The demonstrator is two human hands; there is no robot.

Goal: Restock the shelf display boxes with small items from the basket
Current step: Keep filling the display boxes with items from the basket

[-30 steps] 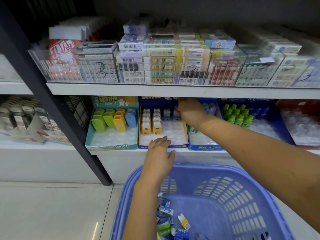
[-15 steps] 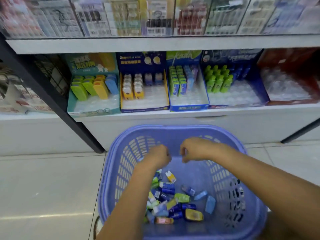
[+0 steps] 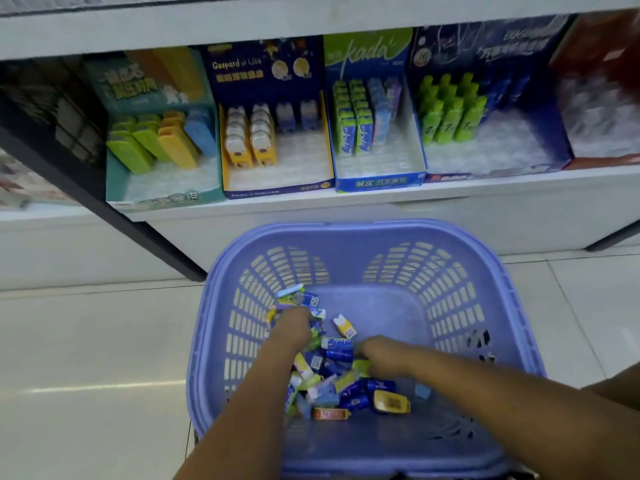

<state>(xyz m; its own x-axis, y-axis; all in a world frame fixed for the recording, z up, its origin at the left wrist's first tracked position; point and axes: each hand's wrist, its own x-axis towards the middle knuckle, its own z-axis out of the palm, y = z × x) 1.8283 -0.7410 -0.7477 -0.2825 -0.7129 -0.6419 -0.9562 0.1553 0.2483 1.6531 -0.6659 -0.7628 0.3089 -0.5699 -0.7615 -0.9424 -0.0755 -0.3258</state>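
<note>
A purple plastic basket stands on the floor below the shelf, with a pile of small colourful packs on its bottom. My left hand is down in the far left of the pile, fingers buried among the packs. My right hand reaches in from the right, knuckles up, beside a blue pack. Its fingertips are hidden. On the shelf stand the display boxes: a teal one, a dark blue "Gaspard" one, a green-blue "kada" one and a dark blue one with green bottles.
A red display box sits at the shelf's far right. A black shelf post slants down to the floor left of the basket. Pale floor tiles lie to the left and right of the basket.
Both hands have dropped from above the basket's middle down into the pile of packs. The view has tilted lower and closer to the basket.
</note>
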